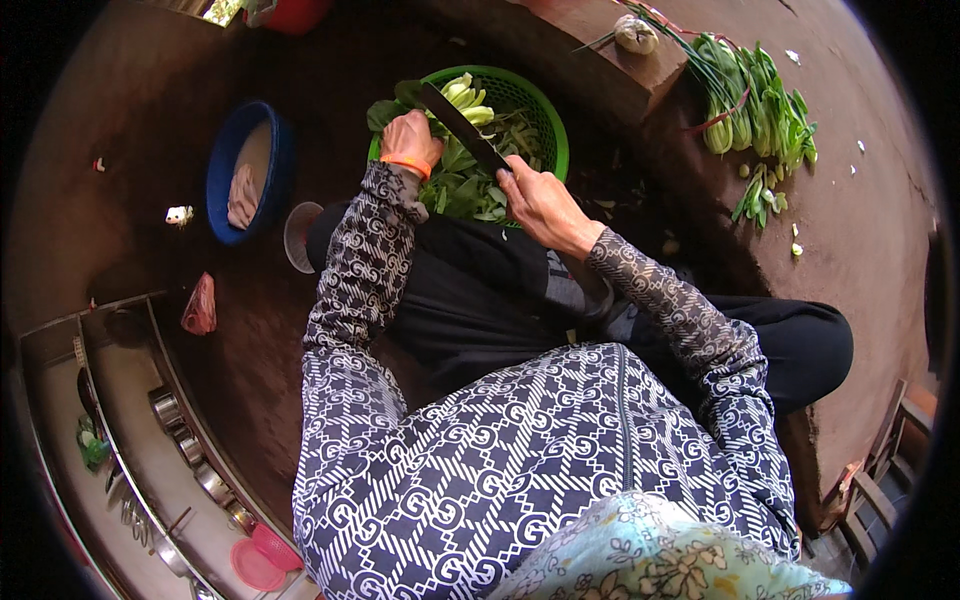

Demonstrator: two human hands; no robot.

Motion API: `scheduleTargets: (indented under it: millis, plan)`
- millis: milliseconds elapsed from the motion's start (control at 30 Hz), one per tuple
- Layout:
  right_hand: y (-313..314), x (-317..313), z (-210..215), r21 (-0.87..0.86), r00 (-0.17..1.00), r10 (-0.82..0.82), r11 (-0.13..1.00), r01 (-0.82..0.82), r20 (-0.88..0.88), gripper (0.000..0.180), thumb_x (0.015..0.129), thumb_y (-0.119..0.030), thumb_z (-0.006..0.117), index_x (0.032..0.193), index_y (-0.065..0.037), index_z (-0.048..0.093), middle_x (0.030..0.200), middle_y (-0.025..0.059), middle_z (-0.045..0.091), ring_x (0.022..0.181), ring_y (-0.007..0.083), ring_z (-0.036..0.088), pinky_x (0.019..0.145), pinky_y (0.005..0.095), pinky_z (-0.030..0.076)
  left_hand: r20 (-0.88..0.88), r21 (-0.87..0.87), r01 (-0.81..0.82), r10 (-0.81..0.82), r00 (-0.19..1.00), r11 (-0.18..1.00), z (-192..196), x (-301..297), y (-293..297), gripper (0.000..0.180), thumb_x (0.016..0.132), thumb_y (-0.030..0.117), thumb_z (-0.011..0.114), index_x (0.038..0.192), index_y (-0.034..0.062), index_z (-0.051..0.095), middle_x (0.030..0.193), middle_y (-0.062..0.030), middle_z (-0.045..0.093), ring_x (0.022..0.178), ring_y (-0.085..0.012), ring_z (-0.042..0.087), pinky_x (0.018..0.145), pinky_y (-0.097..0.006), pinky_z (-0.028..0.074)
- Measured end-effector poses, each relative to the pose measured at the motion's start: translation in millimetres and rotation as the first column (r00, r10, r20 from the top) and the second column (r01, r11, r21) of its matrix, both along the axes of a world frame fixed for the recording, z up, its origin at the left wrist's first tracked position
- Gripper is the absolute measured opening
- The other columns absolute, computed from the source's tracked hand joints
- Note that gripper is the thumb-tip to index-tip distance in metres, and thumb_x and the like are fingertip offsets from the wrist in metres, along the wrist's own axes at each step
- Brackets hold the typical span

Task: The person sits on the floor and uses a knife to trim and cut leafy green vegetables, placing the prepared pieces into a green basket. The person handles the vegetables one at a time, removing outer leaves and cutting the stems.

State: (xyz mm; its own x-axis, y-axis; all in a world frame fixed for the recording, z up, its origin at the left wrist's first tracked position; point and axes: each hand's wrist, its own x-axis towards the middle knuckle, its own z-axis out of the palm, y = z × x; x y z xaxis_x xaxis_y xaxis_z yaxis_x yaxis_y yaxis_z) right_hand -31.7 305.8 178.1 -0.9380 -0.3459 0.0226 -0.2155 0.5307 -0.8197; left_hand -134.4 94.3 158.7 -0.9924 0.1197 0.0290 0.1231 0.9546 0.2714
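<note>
My right hand [545, 203] grips a knife [462, 128] whose long dark blade slants up and left toward my other hand. My left hand [410, 140], with an orange band at its wrist, is closed around a bunch of leafy greens [462, 92]; pale stems show to the right of the fist and dark leaves to its left. Both hands are over a round green plastic basket [556, 120]. Loose cut leaves [470, 185] lie inside it, under the blade. The left fingertips are partly hidden, so the exact grip on the stems is unclear.
Left of the basket stands a blue basin [217, 190] with pale pieces in cloudy liquid. Bundled greens [750, 100] and a garlic bulb [636, 35] rest on the raised ledge to the right. A rack of metal pots [190, 447] is at lower left.
</note>
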Motion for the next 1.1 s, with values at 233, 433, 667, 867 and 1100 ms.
scheduleTargets:
  millis: [233,433,667,867,1100]
  plan:
    - [-0.1,-8.0,-4.2,0.021,1.0,0.011,1.0,-0.01,-0.007,0.02,0.102,-0.017,0.047,0.096,0.002,0.044,0.063,0.0283,0.055,0.063,0.0497,0.057,0.056,0.055,0.04,0.041,-0.056,0.05,-0.048,0.998,0.997,0.6,2.5,9.2,0.023,0.075,0.013,0.064,0.086,-0.0063,0.07,0.092,-0.0293,0.069,0.09,-0.0443,0.068,0.084,-0.048,0.056]
    - [-13.2,-35.3,-18.0,0.042,0.995,0.036,0.998,-0.04,0.089,0.034,0.107,-0.028,0.04,0.094,0.002,0.049,0.062,0.0158,0.062,0.057,0.0307,0.065,0.056,0.043,0.049,0.072,-0.073,0.103,-0.098,0.993,0.992,-7.9,10.7,17.2,0.022,0.075,0.013,0.066,0.087,-0.0044,0.07,0.093,-0.029,0.069,0.09,-0.045,0.068,0.083,-0.048,0.056]
    - [3.5,-54.4,-26.0,-0.134,0.92,0.033,0.991,0.022,0.391,0.043,0.106,-0.034,0.039,0.093,0.004,0.054,0.062,0.0127,0.062,0.057,0.0251,0.063,0.056,0.041,0.051,0.045,0.313,0.222,-0.248,0.968,0.923,-7.6,15.2,17.9,0.03,0.078,0.02,0.074,0.096,-0.002,0.064,0.088,-0.0176,0.071,0.085,-0.0302,0.07,0.078,-0.041,0.055]
    - [28.1,-56.8,-20.4,-0.237,0.912,0.131,0.971,-0.038,0.388,0.045,0.106,-0.042,0.04,0.106,0.0,0.057,0.08,0.0126,0.065,0.068,0.0201,0.064,0.064,0.0383,0.052,0.143,0.614,0.043,-0.165,0.976,0.788,-14.8,-13.1,2.0,0.037,0.083,0.018,0.076,0.116,0.0029,0.067,0.095,-0.0078,0.072,0.086,-0.0139,0.067,0.079,-0.031,0.055]
    - [117.5,-67.3,68.6,0.004,0.964,0.006,1.0,-0.007,0.266,0.052,0.107,-0.048,0.039,0.118,-0.002,0.058,0.071,0.005,0.06,0.062,0.0123,0.059,0.056,0.0285,0.049,0.16,-0.051,0.308,-0.297,0.941,0.95,-52.7,-19.8,-2.2,0.058,0.076,0.04,0.079,0.125,0.0132,0.065,0.12,-0.0156,0.067,0.113,-0.0353,0.062,0.098,-0.044,0.051]
